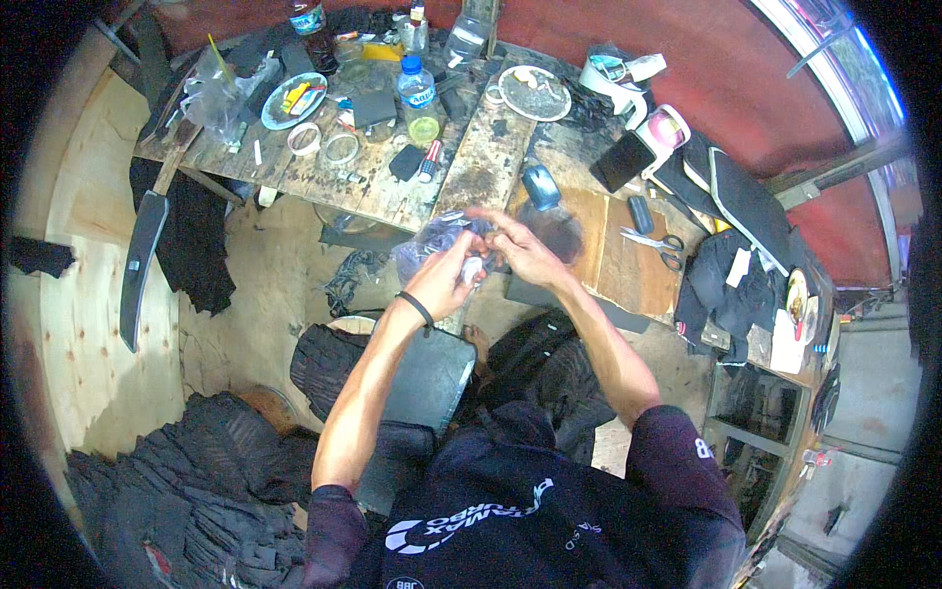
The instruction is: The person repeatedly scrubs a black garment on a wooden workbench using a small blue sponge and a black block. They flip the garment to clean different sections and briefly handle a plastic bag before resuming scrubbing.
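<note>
Between my two hands is a clear plastic bag (424, 245) with bluish-purple stuff inside, held in front of the table's near edge. My left hand (442, 280), with a dark band on its wrist, is closed on the gathered side of the bag. Against it, my right hand (525, 250) pinches the bag's upper part, its forefinger reaching across. What exactly lies in the bag cannot be made out. Just beyond my right hand, a small dark blue object (541, 187) rests on the table. To the right lie scissors (659, 245) with dark handles.
On the wooden table (368, 191) stand a blue-capped water bottle (416, 88), tape rings (341, 148), a grey plate (535, 93) and a black phone (622, 160). Dark cloth (186, 471) is heaped on the floor at left, and a dark seat (424, 373) stands below my hands.
</note>
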Tool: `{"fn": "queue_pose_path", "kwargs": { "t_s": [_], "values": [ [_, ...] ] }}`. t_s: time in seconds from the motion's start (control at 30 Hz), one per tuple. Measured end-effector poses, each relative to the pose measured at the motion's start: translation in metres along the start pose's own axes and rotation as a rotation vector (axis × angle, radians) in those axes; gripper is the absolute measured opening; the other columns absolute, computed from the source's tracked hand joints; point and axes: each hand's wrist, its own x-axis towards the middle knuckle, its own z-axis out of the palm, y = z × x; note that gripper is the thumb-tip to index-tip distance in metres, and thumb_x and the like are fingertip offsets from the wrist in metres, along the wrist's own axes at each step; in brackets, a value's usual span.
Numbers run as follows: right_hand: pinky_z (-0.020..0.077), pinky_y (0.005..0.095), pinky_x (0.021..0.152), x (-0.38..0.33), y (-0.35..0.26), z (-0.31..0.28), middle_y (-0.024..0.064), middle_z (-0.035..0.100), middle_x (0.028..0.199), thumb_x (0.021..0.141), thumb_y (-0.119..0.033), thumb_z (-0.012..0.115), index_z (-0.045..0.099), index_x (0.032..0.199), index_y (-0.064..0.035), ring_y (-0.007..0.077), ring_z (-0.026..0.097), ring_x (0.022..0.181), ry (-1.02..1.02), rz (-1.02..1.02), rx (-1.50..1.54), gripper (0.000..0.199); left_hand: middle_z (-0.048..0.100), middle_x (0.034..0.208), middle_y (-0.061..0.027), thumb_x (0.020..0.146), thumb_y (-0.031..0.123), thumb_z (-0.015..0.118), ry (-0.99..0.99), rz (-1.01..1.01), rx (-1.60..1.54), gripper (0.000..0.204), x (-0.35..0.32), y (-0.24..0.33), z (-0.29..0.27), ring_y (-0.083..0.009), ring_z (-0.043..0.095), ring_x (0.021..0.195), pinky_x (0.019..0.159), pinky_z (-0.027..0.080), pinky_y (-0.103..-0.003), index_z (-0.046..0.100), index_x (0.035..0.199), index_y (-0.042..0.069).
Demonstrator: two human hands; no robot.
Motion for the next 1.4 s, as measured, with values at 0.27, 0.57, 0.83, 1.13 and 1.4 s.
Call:
{"fn": "queue_pose_path", "kwargs": {
  "t_s": [0.27, 0.57, 0.83, 1.13, 1.4],
  "values": [
    [0.0501, 0.0305, 0.079, 0.003, 0.000, -0.004, 0.0011, 0.065, 0.096, 0.115, -0.025, 0.046, 0.064, 0.141, -0.0044, 0.0120, 0.056, 0.085, -0.137, 0.058, -0.223, 0.038, 0.069, 0.104, -0.0135, 0.082, 0.002, 0.074, 0.421, 0.162, 0.570, 0.032, -0.006, -0.010, 0.030, -0.0363, 0.067, 0.094, 0.083, 0.053, -0.048, 0.064, 0.112, 0.009],
    [0.0525, 0.0337, 0.072, -0.001, -0.005, -0.001, 0.0015, 0.068, 0.086, 0.110, -0.015, 0.063, 0.068, 0.112, 0.0010, 0.0091, 0.062, 0.080, -0.137, 0.090, -0.109, 0.017, 0.067, 0.116, -0.0102, 0.082, 0.011, 0.079, 0.604, 0.233, 0.568, 0.028, -0.011, -0.024, 0.053, -0.0340, 0.067, 0.101, 0.089, 0.053, -0.051, 0.070, 0.108, 0.010],
    [0.0562, 0.0460, 0.080, -0.009, 0.000, 0.005, 0.0146, 0.070, 0.101, 0.101, -0.024, 0.074, 0.069, 0.103, -0.0012, 0.0356, 0.072, 0.092, 0.123, -0.004, -0.538, 0.023, 0.069, 0.123, -0.0042, 0.087, 0.020, 0.083, 0.470, 0.294, 0.664, 0.019, -0.024, -0.024, 0.042, -0.0284, 0.058, 0.132, 0.117, 0.040, -0.053, 0.072, 0.099, 0.011],
    [0.0576, 0.0502, 0.078, 0.002, 0.029, -0.067, 0.0203, 0.075, 0.096, 0.102, -0.030, 0.071, 0.073, 0.103, -0.0039, 0.0412, 0.073, 0.084, 0.572, 0.182, -1.008, 0.026, 0.063, 0.135, -0.0046, 0.087, 0.024, 0.082, 0.475, 0.178, 0.578, 0.016, -0.099, -0.046, 0.058, -0.0338, 0.048, 0.144, 0.123, 0.029, -0.067, 0.071, 0.085, 0.013],
    [0.0686, 0.0409, 0.076, -0.060, 0.057, 0.029, 0.0269, 0.035, 0.165, 0.095, -0.037, 0.083, 0.021, 0.169, -0.0052, 0.0363, 0.062, 0.132, 0.364, 0.483, 0.173, 0.102, 0.060, 0.141, -0.0151, 0.084, 0.044, 0.087, 0.371, 0.031, 0.262, 0.064, -0.075, -0.051, 0.052, -0.0435, 0.041, 0.149, 0.123, 0.028, -0.069, 0.062, 0.128, 0.005]
  ]
}}
